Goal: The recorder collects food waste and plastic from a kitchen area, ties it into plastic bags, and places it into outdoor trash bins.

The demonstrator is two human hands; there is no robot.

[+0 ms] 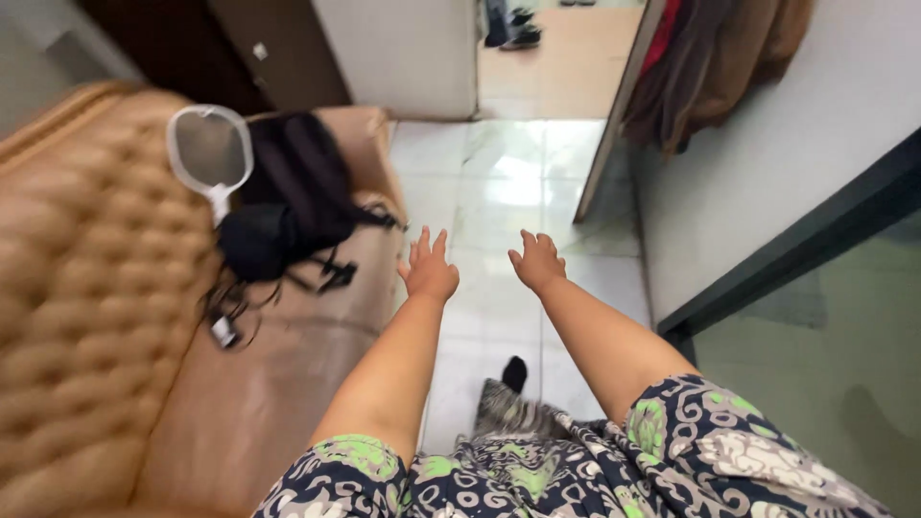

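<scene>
Glossy floor tiles [499, 182] below; both hands' grip spread, left hand [429, 271] nearest black backpack [293, 192], right hand [537, 261].

from my feed i see the wearer's bare left hand [429, 271] and right hand [537, 261], short sleeves [672, 432] in navy fabric with green and cream swirls, and a dark sock [515, 372].

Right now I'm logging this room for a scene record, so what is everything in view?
sofa: one, tan, tufted, left
backpack: one, black, on the sofa seat
racket-shaped swatter: one, white, against the sofa back
floor: pale glossy tiles, centre
hanging clothes: several, brown and red, upper right
shoes: dark, count unclear, far doorway
left hand: one, open, empty, over the floor
right hand: one, open, empty, over the floor
</scene>
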